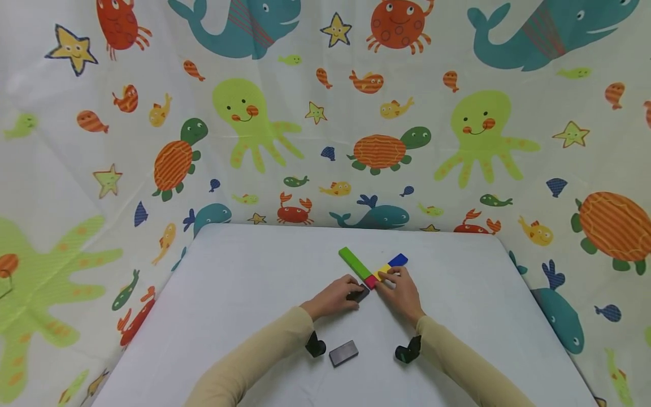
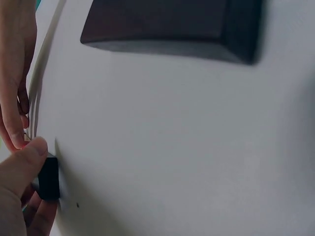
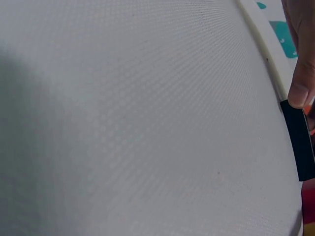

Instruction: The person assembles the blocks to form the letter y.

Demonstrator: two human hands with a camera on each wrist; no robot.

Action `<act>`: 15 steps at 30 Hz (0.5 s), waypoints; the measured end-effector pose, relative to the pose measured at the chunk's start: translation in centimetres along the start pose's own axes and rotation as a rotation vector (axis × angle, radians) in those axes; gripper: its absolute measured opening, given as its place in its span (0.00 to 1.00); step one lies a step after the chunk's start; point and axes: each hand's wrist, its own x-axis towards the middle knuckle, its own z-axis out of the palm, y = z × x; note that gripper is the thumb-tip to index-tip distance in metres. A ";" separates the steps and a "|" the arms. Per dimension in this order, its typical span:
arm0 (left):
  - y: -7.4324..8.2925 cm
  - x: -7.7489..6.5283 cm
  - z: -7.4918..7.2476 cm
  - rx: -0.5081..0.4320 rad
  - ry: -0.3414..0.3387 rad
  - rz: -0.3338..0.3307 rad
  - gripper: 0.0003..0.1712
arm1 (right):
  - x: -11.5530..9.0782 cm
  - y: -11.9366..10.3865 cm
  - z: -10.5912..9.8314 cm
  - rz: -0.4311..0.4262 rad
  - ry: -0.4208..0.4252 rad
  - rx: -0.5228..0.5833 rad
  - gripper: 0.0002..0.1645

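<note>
My left hand (image 1: 334, 297) grips a dark block (image 1: 363, 294), thumb on the near side and fingers over the far side. In the left wrist view my thumb (image 2: 30, 153) lies on the block's top edge. The block's end is right at a small red block (image 1: 371, 282). From the red block a long green bar (image 1: 354, 262) runs away to the left, and a yellow block (image 1: 378, 275) and a blue block (image 1: 398, 260) line up to the right. My right hand (image 1: 403, 291) pinches the yellow block between thumb and fingers, partly hiding it.
A second dark grey block (image 1: 343, 353) lies on the white table (image 1: 254, 271) nearer to me, between my forearms. Small black cameras (image 1: 408, 350) hang at both wrists. A cloth printed with sea animals (image 1: 325, 113) rises behind the table and along its sides.
</note>
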 end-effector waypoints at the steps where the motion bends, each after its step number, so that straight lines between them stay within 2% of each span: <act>1: -0.1 0.1 0.1 -0.005 0.005 0.000 0.28 | 0.0 0.0 0.0 0.003 -0.002 0.000 0.23; 11: -0.4 0.6 0.1 -0.061 0.030 0.013 0.26 | 0.0 -0.1 -0.2 0.006 -0.003 0.004 0.24; 15: -0.3 0.7 0.1 -0.057 0.038 0.012 0.25 | 0.0 0.0 -0.1 0.005 -0.002 -0.002 0.24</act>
